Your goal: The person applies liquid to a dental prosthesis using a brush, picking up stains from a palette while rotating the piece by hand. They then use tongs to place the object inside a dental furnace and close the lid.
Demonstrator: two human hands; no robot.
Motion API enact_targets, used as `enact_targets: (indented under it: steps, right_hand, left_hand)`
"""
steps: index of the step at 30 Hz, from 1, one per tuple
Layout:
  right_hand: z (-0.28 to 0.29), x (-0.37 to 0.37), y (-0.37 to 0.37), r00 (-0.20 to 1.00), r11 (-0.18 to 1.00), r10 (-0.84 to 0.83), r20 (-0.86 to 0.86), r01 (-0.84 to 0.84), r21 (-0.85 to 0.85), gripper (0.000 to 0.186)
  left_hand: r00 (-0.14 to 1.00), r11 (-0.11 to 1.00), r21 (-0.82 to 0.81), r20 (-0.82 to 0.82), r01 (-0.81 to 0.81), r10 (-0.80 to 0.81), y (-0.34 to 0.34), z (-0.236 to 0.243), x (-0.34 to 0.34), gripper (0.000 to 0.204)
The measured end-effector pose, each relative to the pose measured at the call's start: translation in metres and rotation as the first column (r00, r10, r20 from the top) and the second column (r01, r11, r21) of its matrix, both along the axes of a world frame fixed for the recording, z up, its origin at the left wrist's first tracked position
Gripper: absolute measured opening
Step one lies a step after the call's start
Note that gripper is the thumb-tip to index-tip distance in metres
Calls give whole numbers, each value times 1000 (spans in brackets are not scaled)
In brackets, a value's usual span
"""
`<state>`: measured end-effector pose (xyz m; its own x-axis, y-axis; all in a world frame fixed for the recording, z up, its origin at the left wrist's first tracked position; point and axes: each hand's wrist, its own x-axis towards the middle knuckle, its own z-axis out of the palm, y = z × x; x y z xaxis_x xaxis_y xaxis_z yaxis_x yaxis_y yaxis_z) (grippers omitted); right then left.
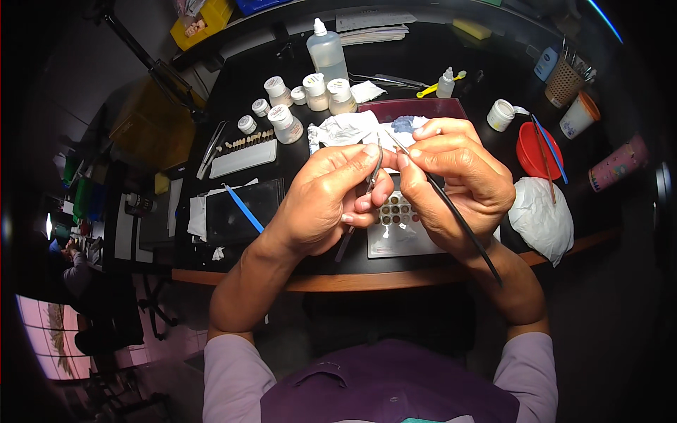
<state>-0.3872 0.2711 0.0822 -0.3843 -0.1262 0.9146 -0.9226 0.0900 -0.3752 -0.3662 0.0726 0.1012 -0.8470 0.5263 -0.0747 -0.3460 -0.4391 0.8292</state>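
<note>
My left hand (328, 194) grips slim metal tweezers (375, 169), pointing up between thumb and fingers; whatever is at their tips is too small to make out. My right hand (458, 183) holds a thin black-handled brush (458, 218), its fine tip close to the tweezers' tips. Beneath my hands a pale palette (381, 243) has small round wells of coloured material. Behind them lie crumpled white tissue (342, 127) with a dark blue patch (402, 123) beside it, on or near a maroon tray (437, 107).
Several small jars (285, 127), a tooth shade strip (243, 158), a squeeze bottle (324, 53) and a blue tool (243, 209) are on the dark desk (247, 56). Right are a red bowl (536, 148) and white bag (536, 233). Another person (76, 264) works at far left.
</note>
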Motion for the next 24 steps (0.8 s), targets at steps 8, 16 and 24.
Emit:
enact_targets:
  steps: [8, 16, 24]
  right_hand:
    - [2, -1, -5, 999, 998, -52, 10, 52, -44, 13]
    - [2, -1, -4, 999, 998, -53, 3, 53, -28, 12]
    - [2, 1, -6, 998, 998, -51, 26, 52, -46, 12]
  left_hand:
    - [999, 998, -55, -54, -4, 1, 2, 0, 1, 31]
    - [998, 998, -58, -65, -12, 9, 3, 0, 2, 30]
    - [995, 996, -82, -101, -27, 19, 2, 0, 3, 31]
